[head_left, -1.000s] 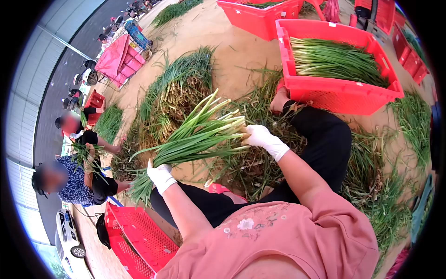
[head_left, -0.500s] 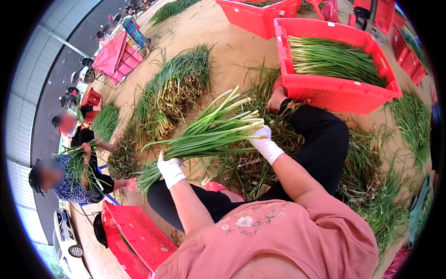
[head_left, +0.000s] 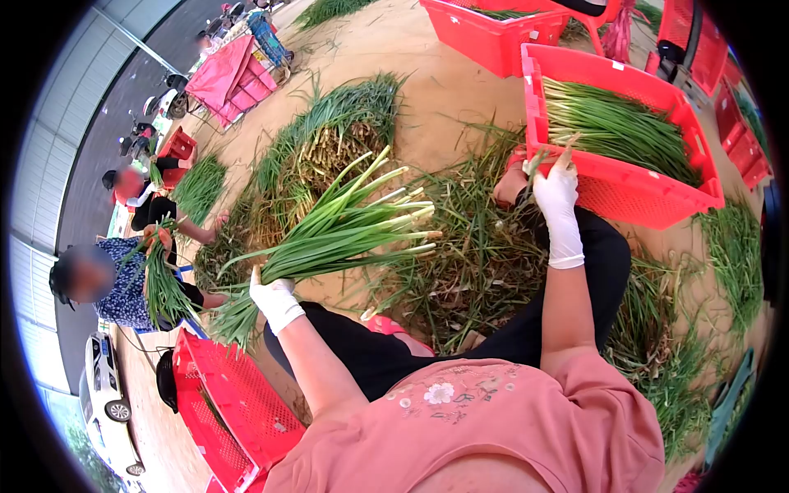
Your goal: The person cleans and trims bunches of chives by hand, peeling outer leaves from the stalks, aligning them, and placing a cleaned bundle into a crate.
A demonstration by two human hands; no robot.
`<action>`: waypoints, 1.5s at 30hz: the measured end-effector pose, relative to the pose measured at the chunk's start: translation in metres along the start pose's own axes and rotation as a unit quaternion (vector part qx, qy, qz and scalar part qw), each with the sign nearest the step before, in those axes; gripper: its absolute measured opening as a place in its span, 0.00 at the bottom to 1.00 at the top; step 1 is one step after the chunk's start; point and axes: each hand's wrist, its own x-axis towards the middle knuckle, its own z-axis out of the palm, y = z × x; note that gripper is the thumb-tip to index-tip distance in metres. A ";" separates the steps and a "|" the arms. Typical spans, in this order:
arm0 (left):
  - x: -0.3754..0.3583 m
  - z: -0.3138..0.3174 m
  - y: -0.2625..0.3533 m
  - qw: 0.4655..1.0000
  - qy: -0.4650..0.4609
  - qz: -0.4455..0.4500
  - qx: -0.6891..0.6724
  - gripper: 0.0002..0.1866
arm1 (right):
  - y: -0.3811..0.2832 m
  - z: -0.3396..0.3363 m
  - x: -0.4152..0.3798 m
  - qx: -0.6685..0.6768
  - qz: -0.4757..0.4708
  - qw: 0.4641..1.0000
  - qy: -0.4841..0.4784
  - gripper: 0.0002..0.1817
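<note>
My left hand (head_left: pixel 277 302), in a white glove with bare fingertips, is closed around the leafy part of a bunch of garlic chives (head_left: pixel 337 234). The pale stalk ends fan out up and to the right. My right hand (head_left: pixel 556 201), also gloved, is raised beside the near left corner of a red crate (head_left: pixel 633 185), away from the bunch. Its fingers point upward and look apart; a thin greenish scrap may be at the thumb, too small to be sure. Inside that crate lie trimmed garlic chives (head_left: pixel 620 127) in a neat layer.
A heap of untrimmed chives (head_left: pixel 329 148) lies ahead; loose leaf waste (head_left: pixel 468 255) covers the ground between my legs. Another red crate (head_left: pixel 234 394) stands at lower left, and one more (head_left: pixel 493 33) at the back. A person (head_left: pixel 123 279) sits at left holding greens.
My right hand has let go of the stalk ends and moved right and up to the crate corner. The bunch stays in my left hand. The view has shifted slightly.
</note>
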 end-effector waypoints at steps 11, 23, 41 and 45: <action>-0.024 -0.004 -0.035 0.999 0.028 -0.017 -0.021 0.18 | -0.043 0.057 -0.107 0.672 0.106 0.581 -0.447 0.26; -0.045 0.003 -0.050 0.996 0.073 -0.044 -0.010 0.11 | -0.045 0.067 -0.111 0.579 0.117 0.669 -0.450 0.13; -0.043 0.001 -0.032 0.995 -0.084 -0.007 0.054 0.06 | -0.039 0.051 -0.093 0.521 -0.007 0.688 -0.505 0.15; -0.056 0.004 -0.037 0.993 -0.099 -0.006 0.065 0.07 | -0.042 0.051 -0.101 0.569 0.049 0.657 -0.493 0.10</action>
